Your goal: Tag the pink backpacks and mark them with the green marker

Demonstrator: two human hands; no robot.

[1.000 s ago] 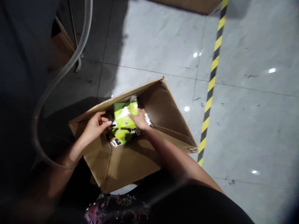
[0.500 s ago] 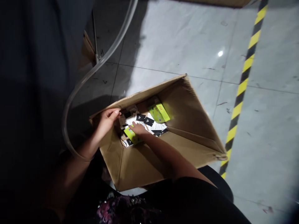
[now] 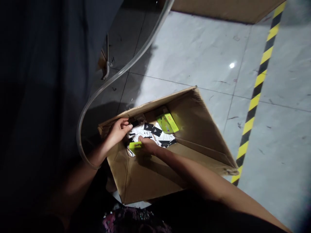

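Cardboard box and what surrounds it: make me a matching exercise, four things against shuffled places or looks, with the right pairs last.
1. Right hand
2. Left hand
3. Floor tape
4. Tube

A. Black and yellow stripes
B. Just inside the left end of the cardboard box
C. Clear, in a long curve
D. At the lower green packet

Right pairs: 1-D, 2-B, 3-A, 4-C

matt brown cardboard box [image 3: 155, 181], glossy yellow-green packet [image 3: 167, 123], clear smooth plastic tube [image 3: 116, 76]
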